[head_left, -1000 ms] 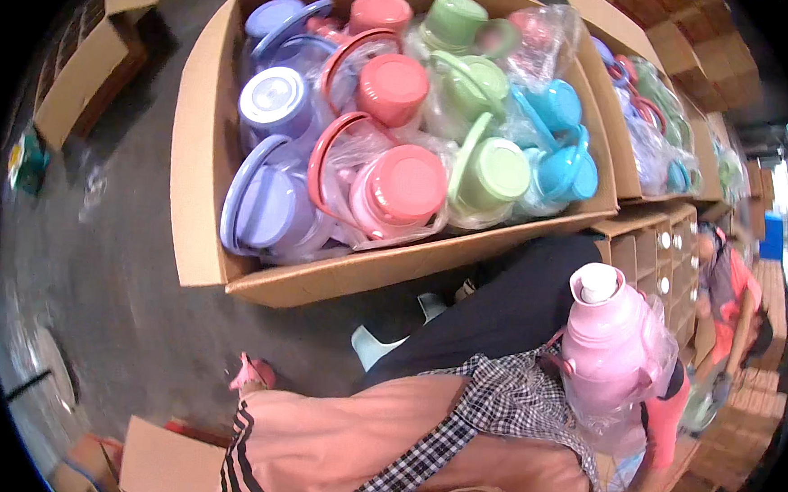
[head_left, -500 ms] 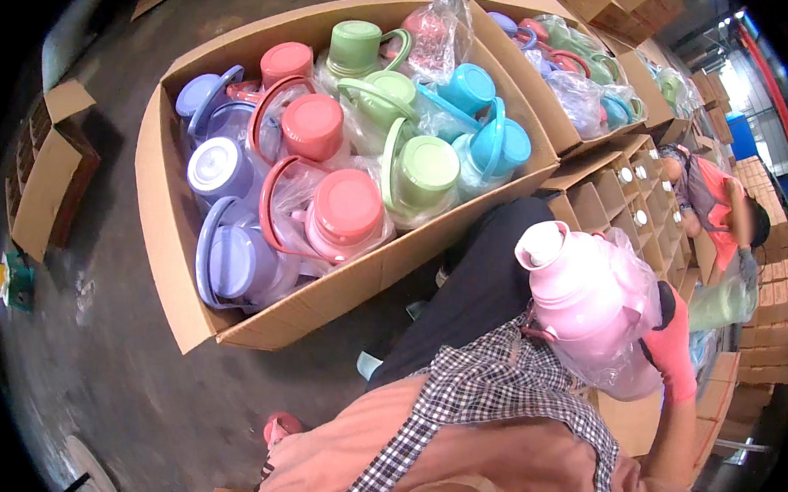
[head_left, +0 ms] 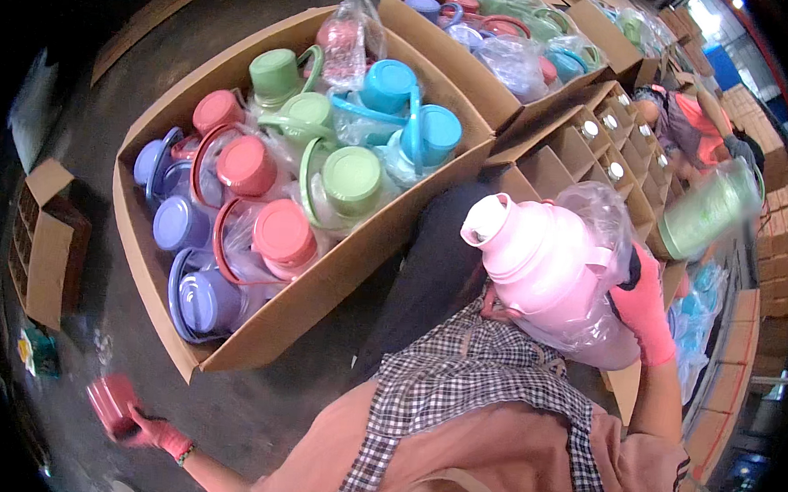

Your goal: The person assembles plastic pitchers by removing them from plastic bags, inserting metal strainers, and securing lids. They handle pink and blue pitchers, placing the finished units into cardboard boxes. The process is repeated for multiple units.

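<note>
My right hand [head_left: 648, 302], in a pink and black glove, is closed on the side of a pink vacuum flask [head_left: 542, 255]. The flask leans to the upper left against my lap, its white inner top uncovered and a clear plastic bag [head_left: 595, 209] bunched around its body. Out to the lower left, my left hand [head_left: 159, 434], in a pink glove, grips a dark red cup [head_left: 114, 405], slightly blurred by motion. In front of me a large carton [head_left: 318, 300] holds several bagged flasks with cup lids, such as a red one [head_left: 285, 232] and a green one [head_left: 351, 173].
A divided carton [head_left: 542, 178] with white-topped items is at the right. Behind it a co-worker [head_left: 699, 120] holds a green flask [head_left: 710, 209]. Another full carton [head_left: 511, 109] stands farther back; an opened divided carton [head_left: 48, 265] lies at the far left.
My left hand has come into view at the lower left with the red cup. The view has shifted, and the pink flask in my right hand sits farther left and higher in the picture.
</note>
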Demonstrator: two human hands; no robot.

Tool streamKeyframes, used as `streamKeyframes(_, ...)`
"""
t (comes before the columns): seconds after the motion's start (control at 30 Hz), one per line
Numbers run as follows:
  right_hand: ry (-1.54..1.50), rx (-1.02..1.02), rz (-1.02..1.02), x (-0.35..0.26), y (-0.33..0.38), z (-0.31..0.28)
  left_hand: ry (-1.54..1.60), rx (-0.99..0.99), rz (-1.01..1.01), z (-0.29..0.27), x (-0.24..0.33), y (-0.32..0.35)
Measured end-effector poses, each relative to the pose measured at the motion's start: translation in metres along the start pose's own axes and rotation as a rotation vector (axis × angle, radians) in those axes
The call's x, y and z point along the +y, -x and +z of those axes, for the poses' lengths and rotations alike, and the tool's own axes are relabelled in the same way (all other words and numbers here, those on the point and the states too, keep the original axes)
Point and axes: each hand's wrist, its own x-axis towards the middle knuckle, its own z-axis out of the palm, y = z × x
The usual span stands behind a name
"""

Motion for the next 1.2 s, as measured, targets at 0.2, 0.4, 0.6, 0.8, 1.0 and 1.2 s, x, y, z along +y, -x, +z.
streamKeyframes(0.2,0.045,0.109,-0.024,0.022,0.014,0.001,0.971,-1.440,-0.528,0.155,0.282,0.113)
streamKeyframes(0.4,-0.041,0.183,-0.055,0.048,0.035,-0.010,1.132,-2.314,-0.164,0.241,0.388,0.268)
streamKeyframes(0.6,-0.058,0.296,0.155,0.050,0.069,-0.039,1.315,-2.282,0.389,0.257,0.462,0.283)
streamKeyframes(0.8,-0.130,0.604,0.063,0.026,0.049,-0.071,1.038,-1.050,1.434,0.289,0.535,0.204)
streamKeyframes(1.0,-0.379,0.879,0.119,0.034,0.057,-0.009,1.358,-1.876,0.914,0.283,0.555,0.200)
streamKeyframes(1.2,-0.616,0.670,0.434,0.055,0.092,0.038,1.678,-2.142,0.469,0.261,0.532,0.270)
